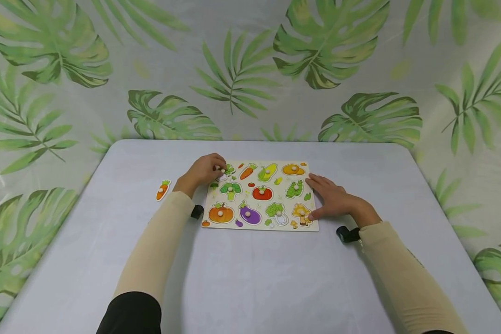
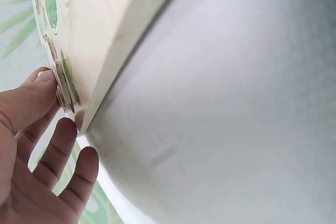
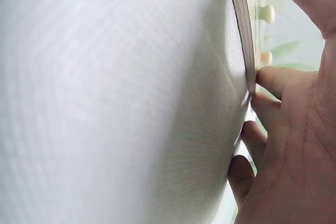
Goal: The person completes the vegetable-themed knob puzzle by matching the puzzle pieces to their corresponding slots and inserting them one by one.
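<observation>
A wooden vegetable puzzle board point(image 1: 259, 228) lies flat on the table, with knobbed pieces such as a pumpkin, an eggplant and a tomato point(image 1: 262, 193) in it. At its far left corner my left hand point(image 1: 203, 170) pinches a turnip-like piece point(image 1: 225, 174) with green leaves and a whitish-purple bottom, mostly hidden by the fingers. The left wrist view shows the thumb and fingertips at that piece, by the board's corner. My right hand point(image 1: 331, 197) rests along the board's right edge, fingers extended, the thumb near the mushroom piece point(image 1: 302, 214). Left of the board lies a loose carrot piece point(image 1: 163, 190).
A white-covered table point(image 1: 259, 278) carries the board. Behind it hangs a leaf-patterned cloth point(image 1: 250, 69). Black wrist cameras sit below both hands, the right one point(image 1: 348, 234) just off the board's right side. A carrot picture point(image 1: 248, 172) without a knob shows on the board.
</observation>
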Tool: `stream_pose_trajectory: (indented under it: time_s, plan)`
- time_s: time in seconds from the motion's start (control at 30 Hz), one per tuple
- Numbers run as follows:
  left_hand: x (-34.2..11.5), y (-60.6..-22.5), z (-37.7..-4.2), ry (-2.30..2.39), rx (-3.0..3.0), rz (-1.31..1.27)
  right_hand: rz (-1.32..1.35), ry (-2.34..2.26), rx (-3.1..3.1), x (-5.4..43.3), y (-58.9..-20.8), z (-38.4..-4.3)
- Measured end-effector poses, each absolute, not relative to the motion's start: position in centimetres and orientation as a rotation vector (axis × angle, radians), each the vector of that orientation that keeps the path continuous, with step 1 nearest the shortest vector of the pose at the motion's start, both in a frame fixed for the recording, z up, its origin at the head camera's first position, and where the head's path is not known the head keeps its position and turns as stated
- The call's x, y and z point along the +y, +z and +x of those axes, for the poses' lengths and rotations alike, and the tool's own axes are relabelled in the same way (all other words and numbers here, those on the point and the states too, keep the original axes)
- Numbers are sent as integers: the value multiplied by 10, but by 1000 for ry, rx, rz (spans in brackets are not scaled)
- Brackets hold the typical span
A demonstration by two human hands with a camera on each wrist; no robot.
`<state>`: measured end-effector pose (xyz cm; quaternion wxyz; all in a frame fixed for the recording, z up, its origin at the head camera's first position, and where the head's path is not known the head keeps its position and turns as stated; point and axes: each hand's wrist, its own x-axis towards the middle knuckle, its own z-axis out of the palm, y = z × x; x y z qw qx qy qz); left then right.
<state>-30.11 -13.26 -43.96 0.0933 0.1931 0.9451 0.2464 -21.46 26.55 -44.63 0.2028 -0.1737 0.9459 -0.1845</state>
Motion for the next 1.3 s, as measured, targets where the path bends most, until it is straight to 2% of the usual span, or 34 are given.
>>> stream_pose_trajectory:
  time_s: [0.53,0.87,1.1,1.3]
  plan:
    - [-136,-439,-307,631,2791,689,-520,-503,2647,268,-447,-214]
    - [-140,-446,-305,947,2670,454,-512,-521,2637,267,-446,-213]
    - [-150,-442,-300,984,2656,451,-521,-512,2642,266,-447,-214]
    - [-178,-431,-293,1007,2749,400,-509,-507,2644,266,-445,-214]
